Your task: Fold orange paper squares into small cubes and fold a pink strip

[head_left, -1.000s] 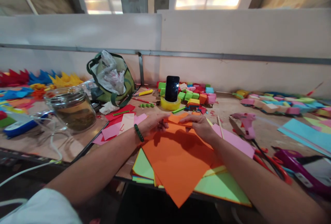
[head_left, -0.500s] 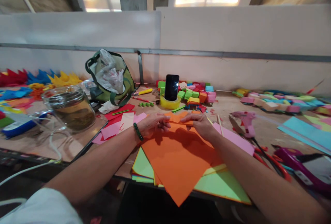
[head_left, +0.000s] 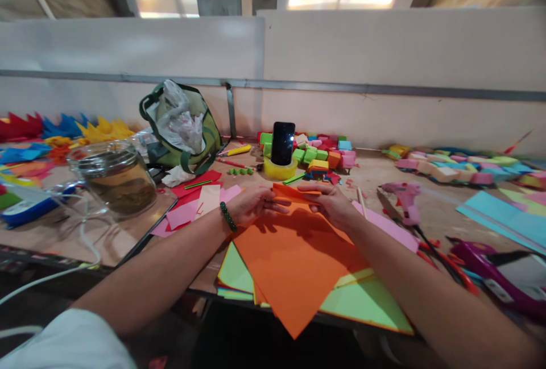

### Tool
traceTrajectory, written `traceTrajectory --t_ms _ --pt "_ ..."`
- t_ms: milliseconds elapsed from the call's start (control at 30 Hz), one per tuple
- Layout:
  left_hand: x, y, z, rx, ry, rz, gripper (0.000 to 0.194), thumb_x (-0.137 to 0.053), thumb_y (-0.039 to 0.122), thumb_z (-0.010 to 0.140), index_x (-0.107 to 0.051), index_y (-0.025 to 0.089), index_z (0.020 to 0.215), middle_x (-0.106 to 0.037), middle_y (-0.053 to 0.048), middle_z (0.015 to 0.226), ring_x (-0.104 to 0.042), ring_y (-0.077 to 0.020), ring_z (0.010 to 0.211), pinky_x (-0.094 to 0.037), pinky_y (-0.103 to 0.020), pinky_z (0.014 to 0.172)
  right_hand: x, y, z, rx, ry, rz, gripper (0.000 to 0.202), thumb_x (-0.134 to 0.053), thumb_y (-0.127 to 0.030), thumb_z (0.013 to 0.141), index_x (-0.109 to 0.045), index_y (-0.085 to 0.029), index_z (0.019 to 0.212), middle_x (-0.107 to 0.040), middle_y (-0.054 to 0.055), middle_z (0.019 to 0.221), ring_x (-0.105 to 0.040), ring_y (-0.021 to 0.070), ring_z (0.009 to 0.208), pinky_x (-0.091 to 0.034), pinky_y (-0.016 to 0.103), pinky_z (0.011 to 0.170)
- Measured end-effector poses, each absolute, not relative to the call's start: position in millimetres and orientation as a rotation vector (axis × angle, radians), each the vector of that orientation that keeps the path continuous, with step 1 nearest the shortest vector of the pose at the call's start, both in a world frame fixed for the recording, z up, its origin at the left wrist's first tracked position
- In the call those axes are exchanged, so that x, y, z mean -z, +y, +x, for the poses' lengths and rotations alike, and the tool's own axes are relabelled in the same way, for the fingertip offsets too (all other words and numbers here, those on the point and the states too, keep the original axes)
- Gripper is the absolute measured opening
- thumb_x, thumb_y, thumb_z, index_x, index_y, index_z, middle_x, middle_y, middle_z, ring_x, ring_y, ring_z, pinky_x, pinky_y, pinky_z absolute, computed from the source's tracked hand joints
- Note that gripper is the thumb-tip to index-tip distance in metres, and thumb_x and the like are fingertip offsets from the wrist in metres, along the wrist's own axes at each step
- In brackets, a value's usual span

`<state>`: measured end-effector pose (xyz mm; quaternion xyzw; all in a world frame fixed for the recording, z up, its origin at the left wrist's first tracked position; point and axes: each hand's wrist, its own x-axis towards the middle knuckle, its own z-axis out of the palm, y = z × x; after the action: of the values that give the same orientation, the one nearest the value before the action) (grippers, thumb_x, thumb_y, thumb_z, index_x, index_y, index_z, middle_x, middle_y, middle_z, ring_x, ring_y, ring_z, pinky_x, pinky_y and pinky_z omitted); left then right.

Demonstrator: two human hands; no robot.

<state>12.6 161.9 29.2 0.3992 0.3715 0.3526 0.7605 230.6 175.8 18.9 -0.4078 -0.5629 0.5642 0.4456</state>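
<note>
Between my two hands is a small folded piece of orange paper (head_left: 294, 193), raised over a large orange sheet (head_left: 294, 266). My left hand (head_left: 259, 207), with a dark green bead bracelet (head_left: 227, 216) at the wrist, pinches the piece's left end. At the other end, my right hand (head_left: 330, 203) grips it between thumb and fingers. The large sheet lies turned cornerwise, its near tip hanging past the table edge. Beneath it is a stack of light green and yellow sheets (head_left: 367, 303).
A phone (head_left: 283, 142) leans upright in a yellow tape roll (head_left: 279, 169) before folded paper blocks (head_left: 322, 156). To the right are a pink glue gun (head_left: 405, 201) and a purple device (head_left: 503, 278). A glass jar (head_left: 117, 181) and a green bag (head_left: 183, 130) stand left.
The folded orange piece has turned and tilted between my hands, showing more of its face. My right fingers have straightened along its top edge, and my left fingers have spread a little.
</note>
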Motion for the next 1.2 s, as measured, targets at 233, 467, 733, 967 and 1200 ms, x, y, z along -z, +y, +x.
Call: traceTrajectory --t_ms 233,467,733,967,1200 --pt "-14 168 17 -0.82 0.948 0.94 0.01 -0.062 0.021 0.083 -0.063 0.011 0.085 -0.073 -0.012 0.08 -0.069 -0.0146 0.059 -0.047 -0.014 0.04 -15 176 229 -1.387 -1.438 -1.009 0.028 -0.077 -0.03 0.059 -0.064 -0.016 0.079 -0.057 -0.004 0.062 -0.045 0.0061 0.048 -0.037 0.02 0.045" --pt "-17 164 19 -0.891 0.965 0.961 0.006 -0.062 0.013 0.081 -0.065 0.009 0.079 -0.072 -0.01 0.074 -0.069 -0.0132 0.06 -0.049 -0.013 0.046 -20 172 226 -1.393 -1.43 -1.021 0.03 -0.079 -0.029 0.055 -0.064 -0.015 0.078 -0.061 -0.002 0.065 -0.051 0.0081 0.051 -0.041 0.021 0.046" --pt "-19 165 19 -0.924 0.978 0.978 0.006 -0.057 0.007 0.08 -0.063 0.01 0.081 -0.071 -0.007 0.071 -0.069 -0.0142 0.055 -0.05 -0.017 0.049 -19 170 226 -1.406 -1.372 -1.059 0.029 -0.074 -0.024 0.058 -0.073 -0.023 0.087 -0.069 0.002 0.09 -0.062 0.0131 0.07 -0.051 0.025 0.057" --pt "-20 165 18 -0.882 0.992 0.967 0.015 -0.048 0.008 0.083 -0.063 0.01 0.087 -0.072 -0.01 0.073 -0.069 -0.014 0.056 -0.048 -0.016 0.049 -18 170 223 -1.388 -1.305 -1.09 0.019 -0.055 -0.015 0.053 -0.071 -0.02 0.062 -0.069 0.005 0.088 -0.061 0.0129 0.065 -0.05 0.023 0.052" --pt "-27 161 16 -0.768 1.028 0.897 0.028 -0.038 0.02 0.091 -0.063 0.008 0.092 -0.071 -0.011 0.068 -0.068 -0.015 0.056 -0.047 -0.017 0.044 -13 173 227 -1.294 -1.393 -1.066 0.03 -0.046 -0.013 0.05 -0.072 -0.02 0.063 -0.068 0.004 0.088 -0.06 0.0162 0.081 -0.052 0.024 0.062"
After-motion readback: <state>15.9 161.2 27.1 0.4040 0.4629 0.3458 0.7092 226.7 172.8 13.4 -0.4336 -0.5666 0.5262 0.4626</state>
